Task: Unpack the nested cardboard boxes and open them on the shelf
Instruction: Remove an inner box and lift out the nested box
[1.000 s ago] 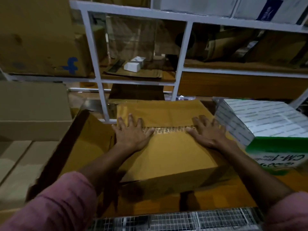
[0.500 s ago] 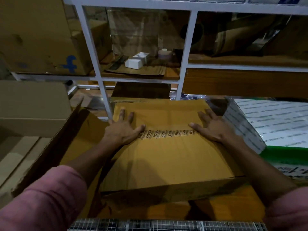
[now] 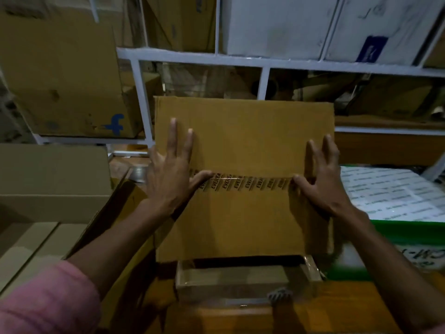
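Fingers spread, flat against taped cardboard box at frame centre; left hand and right hand gripping opposite edges, box tilted upright.

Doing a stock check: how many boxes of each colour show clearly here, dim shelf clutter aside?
Brown cardboard: 5 (taped box, blue-logo box, plain box, open outer box, small box)
White: 2 (left white box, right white box)
White-and-green: 1 (printed box)
Total: 8
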### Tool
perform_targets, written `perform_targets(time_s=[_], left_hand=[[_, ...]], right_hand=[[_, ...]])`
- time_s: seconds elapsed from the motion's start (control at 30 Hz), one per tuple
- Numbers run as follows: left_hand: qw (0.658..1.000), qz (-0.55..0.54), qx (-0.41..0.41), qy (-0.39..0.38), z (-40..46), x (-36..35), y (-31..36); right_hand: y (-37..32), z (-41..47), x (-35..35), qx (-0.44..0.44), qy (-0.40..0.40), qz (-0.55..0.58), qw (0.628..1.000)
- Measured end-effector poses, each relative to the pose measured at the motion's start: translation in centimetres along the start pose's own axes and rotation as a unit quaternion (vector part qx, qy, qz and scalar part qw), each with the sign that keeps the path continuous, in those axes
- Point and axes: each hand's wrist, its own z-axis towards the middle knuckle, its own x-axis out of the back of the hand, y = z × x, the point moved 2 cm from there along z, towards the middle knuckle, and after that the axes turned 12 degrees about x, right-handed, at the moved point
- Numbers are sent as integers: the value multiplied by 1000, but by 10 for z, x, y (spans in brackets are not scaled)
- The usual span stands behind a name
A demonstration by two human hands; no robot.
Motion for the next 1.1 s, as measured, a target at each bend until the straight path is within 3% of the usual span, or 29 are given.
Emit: perform_targets(time_s=[0.07,0.17,0.27,0.6,0.8,1.1], left_hand=[[999,-7,-26,19,-9,-1,-5],[998,-45,-33,-28,-40,-23,-26],[997,-54,-57,-28,-75,-32,-42],[999,-27,-40,13,-84,36,-41],[998,24,-53,9,-53,84,-14],[982,93,19,-163,16,91,12]], right_hand=[[-4,-16,-7,12,49,9,999],[-7,-56,-24,-25,81,15,996],[-16,-92,-31,-18,108,-32,993],[-81,-97,17,21,112,-120,986],[-126,-48,64,9,2,-146,989],[-91,35,74,-66,-194,-157,966]])
